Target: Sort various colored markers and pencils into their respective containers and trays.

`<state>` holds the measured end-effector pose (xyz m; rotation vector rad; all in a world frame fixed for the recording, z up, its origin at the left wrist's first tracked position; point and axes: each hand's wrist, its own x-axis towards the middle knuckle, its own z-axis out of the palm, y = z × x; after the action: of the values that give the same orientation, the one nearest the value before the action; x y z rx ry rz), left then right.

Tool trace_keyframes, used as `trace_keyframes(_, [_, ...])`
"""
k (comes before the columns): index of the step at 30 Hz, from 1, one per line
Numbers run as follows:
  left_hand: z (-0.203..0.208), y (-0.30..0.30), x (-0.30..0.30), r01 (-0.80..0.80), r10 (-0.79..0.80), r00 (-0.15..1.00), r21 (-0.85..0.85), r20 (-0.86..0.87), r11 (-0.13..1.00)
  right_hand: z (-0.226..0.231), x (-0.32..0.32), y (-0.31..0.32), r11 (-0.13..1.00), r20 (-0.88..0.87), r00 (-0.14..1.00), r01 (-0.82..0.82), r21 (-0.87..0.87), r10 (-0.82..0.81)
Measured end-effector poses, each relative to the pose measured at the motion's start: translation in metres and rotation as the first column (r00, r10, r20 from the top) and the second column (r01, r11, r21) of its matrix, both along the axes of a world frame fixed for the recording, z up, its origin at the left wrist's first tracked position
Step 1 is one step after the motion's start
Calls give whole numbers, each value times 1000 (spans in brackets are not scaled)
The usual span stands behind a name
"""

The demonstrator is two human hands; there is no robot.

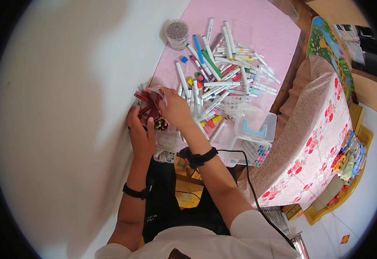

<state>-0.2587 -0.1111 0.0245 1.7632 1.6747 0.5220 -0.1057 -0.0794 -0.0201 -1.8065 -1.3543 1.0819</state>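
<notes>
A bunch of thin red pencils (144, 96) stands at the pink table's left edge, against the white wall, between my two hands. My left hand (140, 134) curls its fingers around the lower side of the bunch. From the right, my right hand (175, 108) closes its fingers at the curved clear rim of what looks like a cup around the pencils; its fingertips are partly hidden. Just below sits a cluster of dark pencils with coloured ends (161, 124). Many white markers (223, 84) lie in a loose heap to the right of my hands.
A clear tub of small round beads (176, 33) stands at the back. Small coloured blocks, including a blue cube (184, 59), lie among the markers. Nearer are a clear box with a blue handle (259, 128) and a marker case (166, 156). A black cable (249, 181) trails from my right wrist.
</notes>
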Motion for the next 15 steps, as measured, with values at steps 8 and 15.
trace_keyframes(8, [28, 12, 19, -58, 76, 898, -53, 434, 997, 34, 36, -4, 996, 131, 990, 48, 80, -58])
trace_keyframes(15, [40, 70, 70, 195, -211, 949, 90, 233, 977, 63, 100, -6, 763, -191, 761, 642, 78, -620])
